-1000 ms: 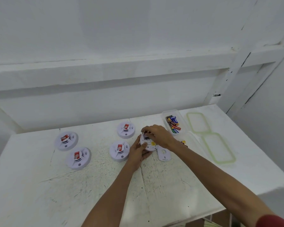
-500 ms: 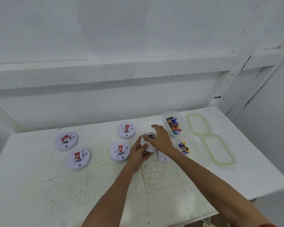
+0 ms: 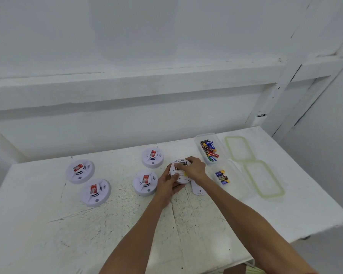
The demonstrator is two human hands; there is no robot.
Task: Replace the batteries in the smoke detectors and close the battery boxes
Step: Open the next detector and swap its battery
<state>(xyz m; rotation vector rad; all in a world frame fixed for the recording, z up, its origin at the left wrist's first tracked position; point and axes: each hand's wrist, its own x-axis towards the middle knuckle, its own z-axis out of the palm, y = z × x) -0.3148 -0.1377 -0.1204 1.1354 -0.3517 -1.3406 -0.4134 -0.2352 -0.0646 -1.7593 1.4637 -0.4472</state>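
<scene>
Plain workroom, white-painted walls [image 3: 166,36], scuffed white table [image 3: 48,234]

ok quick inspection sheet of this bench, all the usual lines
surface: white table, paint scratched.
job's things: four detectors face up; fifth detector upturned in the hands, loose cover beside it; batteries in two clear boxes.
clutter: two green-rimmed lids at the right.
hands: left hand grips the fifth detector's edge; right hand lies over its battery bay.
cables: nothing seen
surroundings: white wall with beams.
</scene>
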